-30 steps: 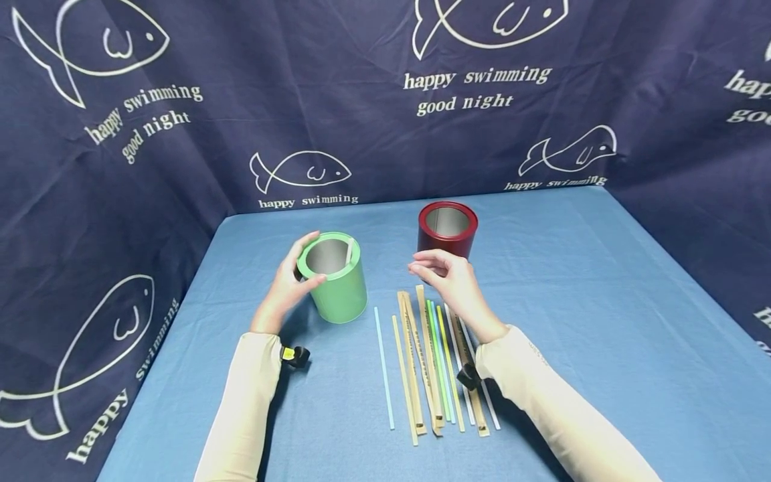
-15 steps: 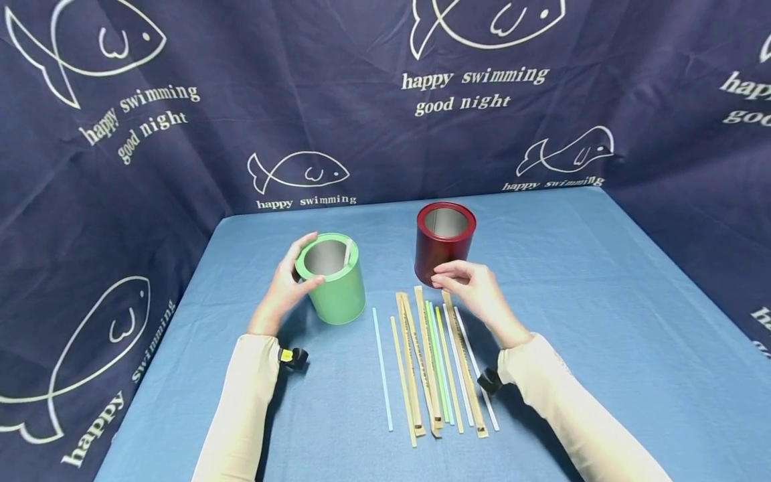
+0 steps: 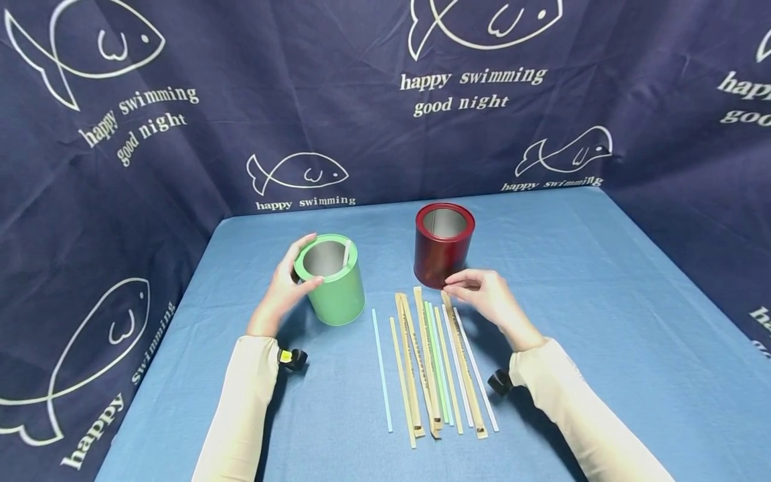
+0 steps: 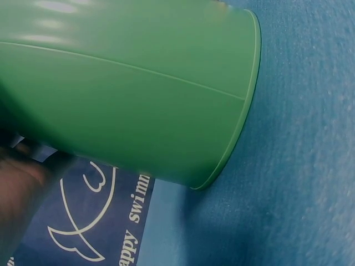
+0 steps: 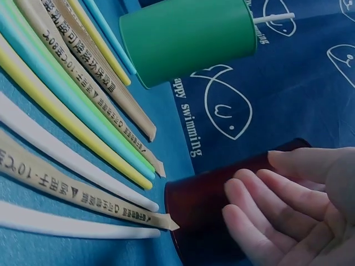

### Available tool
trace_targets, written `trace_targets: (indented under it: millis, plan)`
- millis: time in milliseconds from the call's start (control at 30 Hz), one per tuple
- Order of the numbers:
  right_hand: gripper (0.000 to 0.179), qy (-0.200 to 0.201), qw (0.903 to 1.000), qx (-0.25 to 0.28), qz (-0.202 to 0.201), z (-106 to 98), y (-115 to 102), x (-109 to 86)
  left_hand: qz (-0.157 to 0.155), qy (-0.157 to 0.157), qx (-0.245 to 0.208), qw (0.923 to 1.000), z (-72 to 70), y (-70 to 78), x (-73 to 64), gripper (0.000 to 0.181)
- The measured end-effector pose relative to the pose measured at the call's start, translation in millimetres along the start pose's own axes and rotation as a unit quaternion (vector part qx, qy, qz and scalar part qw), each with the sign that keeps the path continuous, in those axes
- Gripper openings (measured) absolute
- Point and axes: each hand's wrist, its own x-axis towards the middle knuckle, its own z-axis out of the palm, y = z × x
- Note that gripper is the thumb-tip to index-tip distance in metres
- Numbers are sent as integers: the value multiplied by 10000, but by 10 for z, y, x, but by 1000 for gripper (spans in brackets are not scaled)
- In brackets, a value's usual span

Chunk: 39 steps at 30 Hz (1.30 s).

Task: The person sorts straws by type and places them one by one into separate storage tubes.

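Observation:
My left hand [image 3: 283, 296] grips the green can [image 3: 338, 298] near its rim, thumb at the front and fingers on the far side. The can stands on the cloth, and a white straw [image 3: 347, 252] sticks up inside it. My right hand [image 3: 489, 296] holds nothing, its fingers loosely bent just above the far end of a paper-wrapped straw [image 3: 465, 361]. Behind those fingers stands the dark red can [image 3: 442, 258]. In the right wrist view the wrapped straw [image 5: 94, 194] points at the red can [image 5: 199, 205], apart from the fingertips.
Several straws lie side by side in front of the cans, including a separate light blue straw [image 3: 382, 375], a yellow straw [image 3: 402, 381] and a white straw [image 3: 478, 375]. Blue cloth [image 3: 578, 281] covers the table. A dark fish-print curtain [image 3: 373, 100] hangs behind it.
My right hand has moved right and toward me, from in front of the red can to the wrapped straw's far end. The left hand keeps its hold on the green can.

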Motion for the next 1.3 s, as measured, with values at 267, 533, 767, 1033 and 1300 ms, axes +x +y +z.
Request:
trace_targets:
  millis: [267,533,767,1033,1300]
  plan:
    - [24,-531,9972,-529,31,-92,47,-7,42,-1,-49,10000,-5,-10,6,80]
    - [23,-1088,9861,-1134,542,-125,84,-17,91,25,-95,9999,3,-1,5,80]
    - [19,-1287,9830,-1044,795,-127,83,-71,101,28,-112,9999,7,-1,8,80]
    - [15,-1401,9761,-1471,780,-109,105,-119,179,47,-105,9998,11,-22,4,80]
    - [21,-1556,9664,-1884,802,-69,165,-153,225,51,-102,9997,19,-36,0,80]
